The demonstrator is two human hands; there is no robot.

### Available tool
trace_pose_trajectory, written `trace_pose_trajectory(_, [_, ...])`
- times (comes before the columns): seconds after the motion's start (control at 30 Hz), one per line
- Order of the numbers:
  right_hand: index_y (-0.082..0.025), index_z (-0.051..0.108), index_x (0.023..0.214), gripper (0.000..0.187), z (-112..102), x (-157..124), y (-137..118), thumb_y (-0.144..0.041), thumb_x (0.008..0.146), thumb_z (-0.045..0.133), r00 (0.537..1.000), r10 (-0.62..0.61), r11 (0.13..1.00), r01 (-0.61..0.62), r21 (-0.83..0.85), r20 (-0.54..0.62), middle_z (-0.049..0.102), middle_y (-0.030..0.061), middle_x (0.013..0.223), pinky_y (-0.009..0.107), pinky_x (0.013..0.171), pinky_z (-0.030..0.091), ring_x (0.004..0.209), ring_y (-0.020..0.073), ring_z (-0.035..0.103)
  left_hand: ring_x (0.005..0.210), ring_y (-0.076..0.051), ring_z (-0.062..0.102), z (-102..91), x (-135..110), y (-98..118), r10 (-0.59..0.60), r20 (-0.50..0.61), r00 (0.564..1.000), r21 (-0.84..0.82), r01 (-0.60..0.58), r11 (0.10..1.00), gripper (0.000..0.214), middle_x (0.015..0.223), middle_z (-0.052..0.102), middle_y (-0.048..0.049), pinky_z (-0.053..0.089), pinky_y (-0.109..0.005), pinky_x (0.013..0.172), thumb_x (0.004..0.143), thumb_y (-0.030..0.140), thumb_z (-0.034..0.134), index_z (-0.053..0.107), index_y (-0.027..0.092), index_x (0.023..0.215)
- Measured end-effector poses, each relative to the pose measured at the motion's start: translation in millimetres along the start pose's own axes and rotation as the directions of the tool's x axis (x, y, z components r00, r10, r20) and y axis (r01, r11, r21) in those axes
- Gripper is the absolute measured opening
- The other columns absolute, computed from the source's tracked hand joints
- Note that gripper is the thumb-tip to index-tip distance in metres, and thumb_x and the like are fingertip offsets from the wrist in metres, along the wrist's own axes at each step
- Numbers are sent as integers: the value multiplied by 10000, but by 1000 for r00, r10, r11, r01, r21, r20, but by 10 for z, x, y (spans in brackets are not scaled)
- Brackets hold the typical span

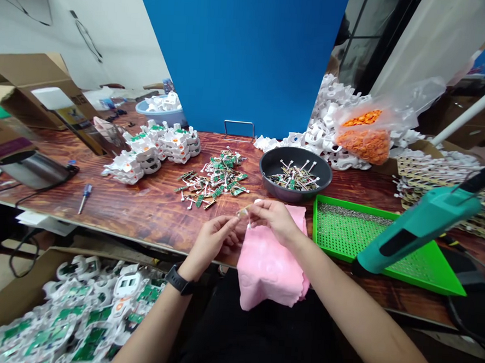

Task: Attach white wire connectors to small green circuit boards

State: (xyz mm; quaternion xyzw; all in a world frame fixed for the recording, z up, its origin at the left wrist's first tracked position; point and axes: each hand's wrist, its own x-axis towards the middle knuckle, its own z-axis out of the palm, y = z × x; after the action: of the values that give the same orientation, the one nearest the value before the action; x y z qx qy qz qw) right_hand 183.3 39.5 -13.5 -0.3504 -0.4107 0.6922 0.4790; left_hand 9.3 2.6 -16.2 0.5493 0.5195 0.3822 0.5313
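Note:
My left hand [214, 240] and my right hand [273, 217] meet above the front edge of the wooden table [142, 208]. Both pinch a small part [244, 210] between their fingertips; it is too small to name. A black watch [180, 280] sits on my left wrist. A pink cloth [268, 265] lies under my right hand and hangs over the table edge. Just beyond the hands lies a heap of small green circuit boards with white leads [216, 180]. A dark bowl [294, 172] holds more of them.
A green tray [382, 242] lies at the right, with a teal electric screwdriver [423, 222] hanging over it. White plastic housings [154, 148] are stacked at the left and back right. A bag of orange pieces [364, 137], a small screwdriver [84, 196] and a box of assembled housings [78, 314] are nearby.

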Motion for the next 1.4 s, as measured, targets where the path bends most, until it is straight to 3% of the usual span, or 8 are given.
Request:
trace_pose_trajectory(0.13, [-177,653,822,160,-89,39,-179,-323,777,604,979,-120,913,174,370,-163,691,49,953,229,788,528,944,151,633,618,-160,586,-161,42,-31,176,-191,966,314,-110,943,439,750,647,-58,465,-283,584,765,482,541,586,142,1039])
trace_pose_trajectory(0.2, [-167,645,863,174,-95,32,-218,-305,808,554,987,-80,889,135,438,-142,667,62,1053,231,844,511,1035,161,601,744,-197,587,-285,95,-64,323,-258,910,603,-110,790,381,870,647,-91,456,-328,699,779,452,530,603,151,1001])
trace_pose_trajectory(0.33, [-144,635,920,191,-35,-23,-166,-260,820,520,998,64,930,-63,361,10,683,88,999,286,808,524,918,178,653,891,-267,546,-517,251,-161,467,-260,845,909,51,415,297,919,621,-129,404,-376,790,807,390,490,617,147,921])
trace_pose_trajectory(0.53, [-127,634,858,147,-2,-50,-79,-215,822,522,985,169,966,-160,205,-26,706,71,787,245,622,535,658,142,671,805,-244,571,-529,296,-179,504,-230,833,954,89,288,292,825,630,-101,396,-323,694,853,370,419,635,175,835])
trace_pose_trajectory(0.87, [-138,614,995,298,62,-6,146,-321,762,638,991,121,983,-111,-145,57,683,69,826,217,516,513,595,102,617,788,-164,626,-39,-79,8,733,-77,676,772,-425,473,116,823,686,-41,464,-270,744,808,251,554,639,184,849])
trace_pose_trajectory(1.03, [-122,641,885,325,34,15,144,-384,696,678,996,31,991,-19,-135,84,672,40,708,212,497,493,552,102,610,791,-153,629,33,-71,40,661,-128,740,649,-441,620,110,845,687,-37,473,-265,751,793,253,573,643,187,846])
trace_pose_trajectory(1.2, [-124,633,832,311,76,7,110,-359,646,716,998,-20,990,27,-137,52,658,15,663,215,484,484,531,99,600,830,-178,637,19,-53,-13,368,-277,888,263,-298,918,314,920,687,-65,493,-292,756,732,353,638,632,167,985])
trace_pose_trajectory(1.4, [-117,618,786,279,96,-10,124,-345,652,708,997,-24,982,36,-184,68,645,8,633,218,489,482,522,94,592,812,-199,641,19,-67,-54,176,-249,953,90,-158,983,298,830,706,-65,489,-298,759,729,400,628,689,150,880])
